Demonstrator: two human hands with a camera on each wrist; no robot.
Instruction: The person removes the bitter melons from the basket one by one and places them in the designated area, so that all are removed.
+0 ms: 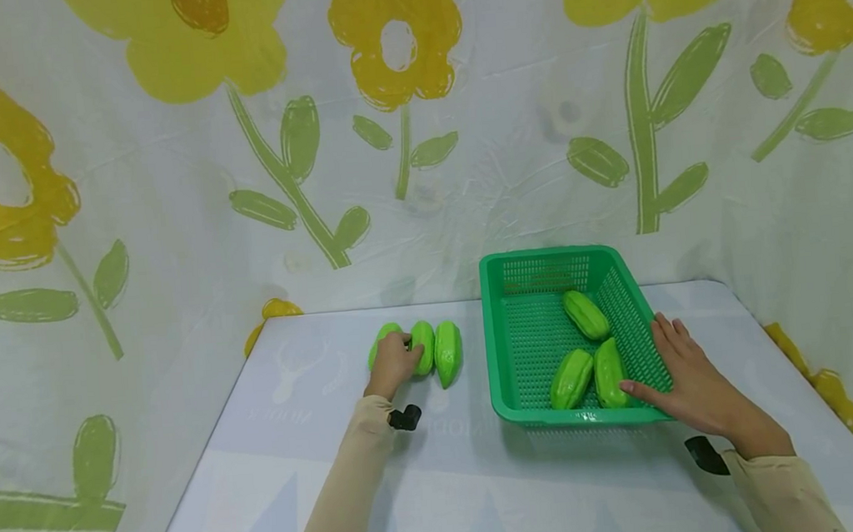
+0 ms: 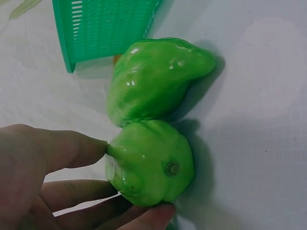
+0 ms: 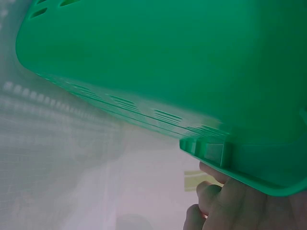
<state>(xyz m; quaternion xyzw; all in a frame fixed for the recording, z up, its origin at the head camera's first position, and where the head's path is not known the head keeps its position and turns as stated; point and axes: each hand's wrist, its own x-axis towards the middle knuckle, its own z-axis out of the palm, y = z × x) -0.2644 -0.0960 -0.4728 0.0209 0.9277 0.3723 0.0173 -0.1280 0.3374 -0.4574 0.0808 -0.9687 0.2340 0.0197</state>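
Three glossy green ridged fruits stand side by side left of the basket, the exact kind unclear. My left hand holds the middle green fruit, thumb on one side and fingers on the other; the left wrist view shows its stem scar. Touching it is the right-hand fruit, with a pointed end. Most of the left-hand fruit is hidden behind the hand. At the green plastic basket, my right hand holds the right rim, thumb over the inside and fingers along the outside.
Inside the basket lie three more green fruits, one toward the back and two near the front. A white patterned cloth covers the table. Flower-printed curtains hang close behind the table and at both sides.
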